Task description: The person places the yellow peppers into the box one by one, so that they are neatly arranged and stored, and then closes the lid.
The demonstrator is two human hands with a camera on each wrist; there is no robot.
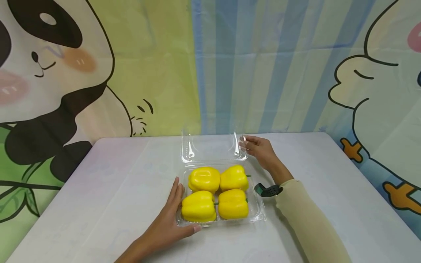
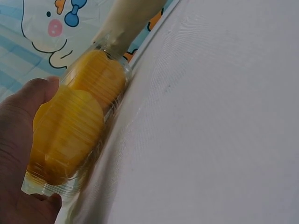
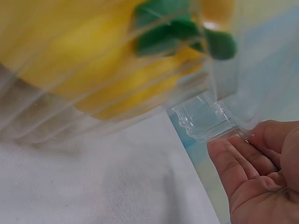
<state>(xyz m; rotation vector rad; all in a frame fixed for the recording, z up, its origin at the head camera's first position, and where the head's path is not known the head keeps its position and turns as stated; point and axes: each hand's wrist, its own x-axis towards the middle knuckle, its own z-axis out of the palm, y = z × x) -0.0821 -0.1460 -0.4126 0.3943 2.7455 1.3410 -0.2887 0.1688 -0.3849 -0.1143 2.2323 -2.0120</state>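
Observation:
Several yellow bell peppers (image 1: 204, 179) lie in a clear plastic clamshell container (image 1: 257, 215) on the table. The container's lid (image 1: 210, 149) stands raised at the back. Along the container's left side rests my left hand (image 1: 169, 223), its fingers fairly straight and its thumb by the front left corner. Two peppers (image 2: 70, 133) show through the clear wall beside that hand in the left wrist view. My right hand (image 1: 261, 149) pinches the right edge of the lid between thumb and fingers. In the right wrist view, a blurred pepper (image 3: 93, 56) with a green stem fills the upper left.
A white cloth covers the table (image 1: 98, 204). Behind it hangs a cartoon-printed backdrop (image 1: 158, 65), which continues along the right side. A dark band (image 1: 269, 190) is worn on the right wrist, beside the container.

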